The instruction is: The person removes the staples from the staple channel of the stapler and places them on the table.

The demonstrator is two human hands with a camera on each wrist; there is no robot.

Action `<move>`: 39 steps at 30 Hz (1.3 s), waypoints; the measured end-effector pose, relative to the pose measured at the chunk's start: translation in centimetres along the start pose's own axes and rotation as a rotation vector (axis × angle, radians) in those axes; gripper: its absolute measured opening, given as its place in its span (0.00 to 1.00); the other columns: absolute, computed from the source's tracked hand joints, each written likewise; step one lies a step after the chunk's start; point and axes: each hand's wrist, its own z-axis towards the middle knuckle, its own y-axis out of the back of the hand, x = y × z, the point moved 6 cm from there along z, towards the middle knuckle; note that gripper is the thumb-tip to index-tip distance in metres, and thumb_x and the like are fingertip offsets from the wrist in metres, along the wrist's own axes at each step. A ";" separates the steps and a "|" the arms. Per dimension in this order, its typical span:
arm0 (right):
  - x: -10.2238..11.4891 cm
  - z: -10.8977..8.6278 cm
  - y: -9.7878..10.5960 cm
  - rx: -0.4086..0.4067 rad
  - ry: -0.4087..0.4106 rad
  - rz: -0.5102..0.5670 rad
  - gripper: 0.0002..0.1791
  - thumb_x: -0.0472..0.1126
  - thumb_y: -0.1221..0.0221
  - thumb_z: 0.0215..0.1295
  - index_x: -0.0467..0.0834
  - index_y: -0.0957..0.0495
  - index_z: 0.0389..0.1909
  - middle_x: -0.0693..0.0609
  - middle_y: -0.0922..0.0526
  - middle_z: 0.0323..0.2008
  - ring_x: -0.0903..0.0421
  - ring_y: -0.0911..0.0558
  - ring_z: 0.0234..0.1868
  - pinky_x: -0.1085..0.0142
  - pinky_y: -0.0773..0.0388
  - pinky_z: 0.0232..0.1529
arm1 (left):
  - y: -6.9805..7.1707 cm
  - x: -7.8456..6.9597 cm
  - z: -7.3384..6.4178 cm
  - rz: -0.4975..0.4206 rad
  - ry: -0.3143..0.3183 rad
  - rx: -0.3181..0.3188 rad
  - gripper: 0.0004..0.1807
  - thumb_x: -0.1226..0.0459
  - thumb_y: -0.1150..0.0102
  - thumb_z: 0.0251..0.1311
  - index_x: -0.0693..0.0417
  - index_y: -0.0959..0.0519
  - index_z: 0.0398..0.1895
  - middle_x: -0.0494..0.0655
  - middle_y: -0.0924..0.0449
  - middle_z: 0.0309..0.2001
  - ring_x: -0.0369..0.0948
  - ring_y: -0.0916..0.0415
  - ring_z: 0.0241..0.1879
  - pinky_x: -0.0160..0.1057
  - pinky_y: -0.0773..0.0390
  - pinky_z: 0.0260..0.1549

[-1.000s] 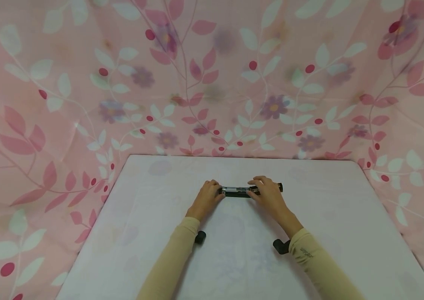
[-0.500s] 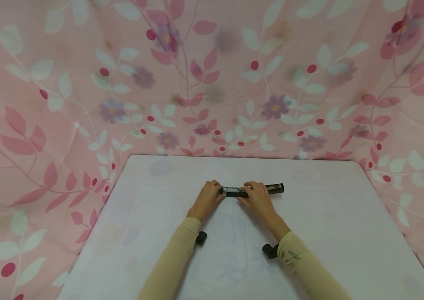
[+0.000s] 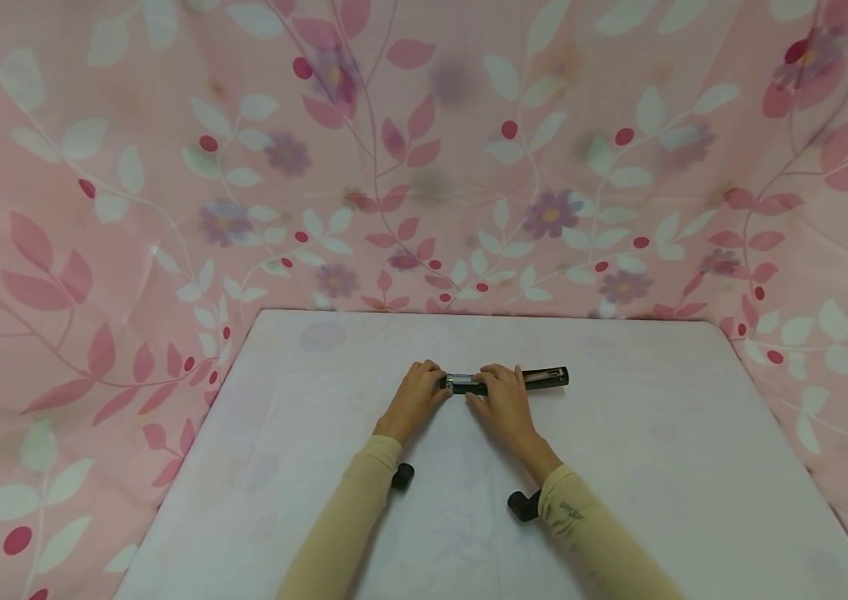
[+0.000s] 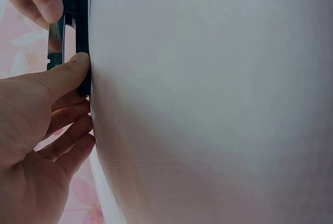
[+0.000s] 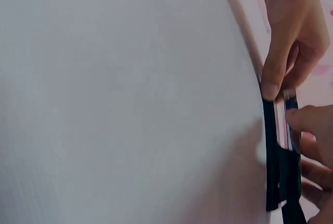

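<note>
A black stapler (image 3: 546,378) lies lengthwise on the white table, its top cover swung back to the right and its silvery metal staple channel exposed. My left hand (image 3: 415,398) holds its left end; in the left wrist view the thumb (image 4: 78,63) lies along the black base (image 4: 82,31). The right hand (image 3: 506,410) is over the middle of the stapler, fingers on the far side and thumb on the near side. In the right wrist view a digit of the right hand (image 5: 315,122) touches the metal channel (image 5: 281,125). Whether staples are inside cannot be seen.
The white table (image 3: 664,467) ends at a pink flowered curtain (image 3: 424,167) behind and at both sides. A black wrist-worn piece (image 3: 403,477) shows beside the left cuff, and another black piece (image 3: 523,506) beside the right cuff.
My right hand has slid left along the stapler, from near the cover toward the left hand, uncovering more of the cover. The left hand stays at the left end.
</note>
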 end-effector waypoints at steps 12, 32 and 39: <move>1.5 0.2 -0.5 -0.105 -0.163 0.090 0.21 0.48 0.28 0.53 0.38 0.15 0.43 0.40 0.18 0.52 0.40 0.27 0.64 0.36 0.48 0.71 | 0.4 -0.2 0.1 0.000 -0.027 -0.035 0.16 0.58 0.34 0.61 0.60 0.16 0.46 0.51 0.19 0.46 0.47 0.25 0.46 0.44 0.23 0.50; 1.5 0.6 -0.1 -0.157 -0.256 0.036 0.15 0.52 0.28 0.54 0.48 0.13 0.38 0.50 0.13 0.45 0.46 0.21 0.54 0.48 0.37 0.66 | 0.0 -0.3 -0.1 0.036 -0.026 -0.020 0.15 0.59 0.35 0.61 0.59 0.16 0.47 0.51 0.20 0.47 0.47 0.25 0.46 0.42 0.23 0.50; 1.3 1.0 -0.3 -0.173 -0.242 0.034 0.12 0.53 0.28 0.53 0.51 0.14 0.35 0.51 0.13 0.42 0.46 0.22 0.55 0.45 0.36 0.64 | 0.1 -0.3 -0.2 0.054 -0.036 -0.017 0.15 0.58 0.35 0.62 0.59 0.16 0.46 0.50 0.20 0.47 0.47 0.25 0.47 0.42 0.23 0.50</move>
